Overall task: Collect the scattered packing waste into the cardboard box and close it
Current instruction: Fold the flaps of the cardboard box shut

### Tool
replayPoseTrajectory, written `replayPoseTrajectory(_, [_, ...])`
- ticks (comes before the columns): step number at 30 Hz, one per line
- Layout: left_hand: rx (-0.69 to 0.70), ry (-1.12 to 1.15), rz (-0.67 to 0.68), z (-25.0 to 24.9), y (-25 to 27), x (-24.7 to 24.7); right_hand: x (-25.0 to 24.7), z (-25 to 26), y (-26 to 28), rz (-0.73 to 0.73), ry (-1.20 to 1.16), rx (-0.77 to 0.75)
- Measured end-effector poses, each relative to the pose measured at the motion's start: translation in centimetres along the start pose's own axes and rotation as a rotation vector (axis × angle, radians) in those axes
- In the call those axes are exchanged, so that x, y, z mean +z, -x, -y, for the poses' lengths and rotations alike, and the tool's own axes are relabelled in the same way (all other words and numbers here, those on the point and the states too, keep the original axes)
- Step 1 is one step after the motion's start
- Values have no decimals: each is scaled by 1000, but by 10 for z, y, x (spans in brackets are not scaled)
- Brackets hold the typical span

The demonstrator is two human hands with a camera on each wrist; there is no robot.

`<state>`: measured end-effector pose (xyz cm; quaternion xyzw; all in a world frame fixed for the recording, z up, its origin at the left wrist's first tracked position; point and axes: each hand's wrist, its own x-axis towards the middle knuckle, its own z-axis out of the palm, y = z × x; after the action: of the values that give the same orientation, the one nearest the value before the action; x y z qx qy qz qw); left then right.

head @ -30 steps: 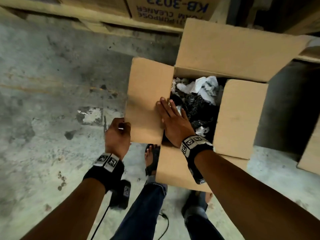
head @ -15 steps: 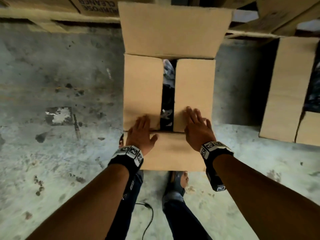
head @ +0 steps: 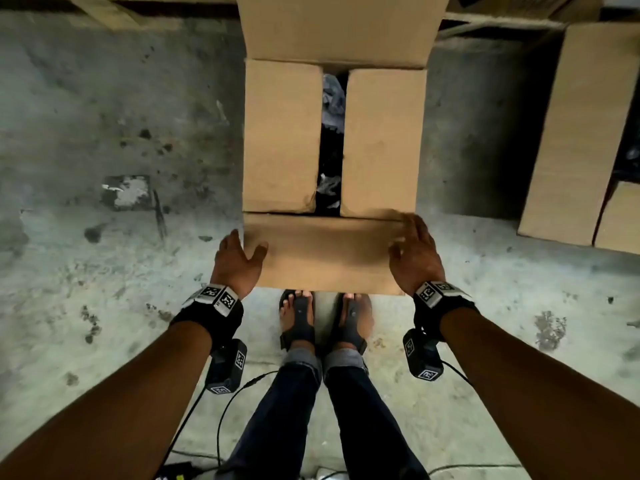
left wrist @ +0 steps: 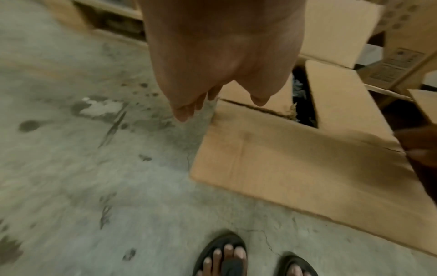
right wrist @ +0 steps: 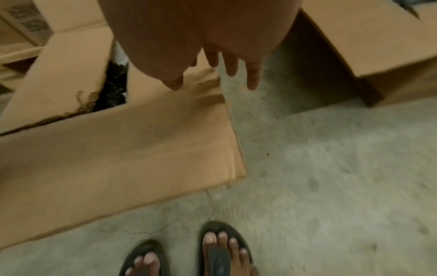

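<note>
The cardboard box [head: 282, 133] stands on the concrete floor straight ahead. Its two side flaps lie folded down, and the narrow gap between them shows the packing waste [head: 331, 98] inside. The far flap [head: 339, 26] stands upright, while the near flap [head: 325, 254] sticks out flat towards me. My left hand [head: 239, 261] is at that flap's left end, thumb over the cardboard, fingers straight beside the corner [left wrist: 187, 112]. At the flap's right end is my right hand [head: 415, 254], with its fingers spread and straight [right wrist: 231, 69]. Neither hand holds anything.
More cardboard boxes [head: 581, 133] stand to the right of the box. A wooden pallet [head: 138, 5] runs along the back. My sandalled feet [head: 298, 317] are just under the near flap. Cables [head: 221, 410] trail on the floor by my legs.
The right side flap has come down next to the left one. Both hands have left the side flaps and moved back and outwards to the two ends of the near flap.
</note>
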<state>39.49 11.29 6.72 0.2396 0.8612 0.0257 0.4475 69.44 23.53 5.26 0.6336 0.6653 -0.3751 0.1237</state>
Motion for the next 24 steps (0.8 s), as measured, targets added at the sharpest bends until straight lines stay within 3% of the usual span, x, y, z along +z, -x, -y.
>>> replayPoseTrajectory(3, [-128, 22, 59, 24, 14, 11, 12, -10, 22, 6, -132, 133])
replayPoseTrajectory(6, [-153, 70, 84, 38, 24, 15, 15, -10, 38, 24, -237, 165])
replayPoseTrajectory(11, [-88, 301, -223, 34, 50, -3, -7, -7, 47, -236, -359, 232])
replayPoseTrajectory(14, [6, 648, -288, 20, 64, -18, -32, 6, 45, -304, -779, 302])
replayPoseTrajectory(16, [131, 701, -275, 3, 64, -25, -45, 17, 40, -324, -940, 275])
replayPoseTrajectory(18, [227, 661, -202, -16, 53, -29, -51, 29, 31, -340, -874, 183])
replayPoseTrajectory(20, [280, 542, -127, -32, 33, -26, -50, 38, 18, -318, -600, 44])
replayPoseTrajectory(24, [396, 103, -25, -50, -14, -10, -41, 48, -14, -140, -203, -131])
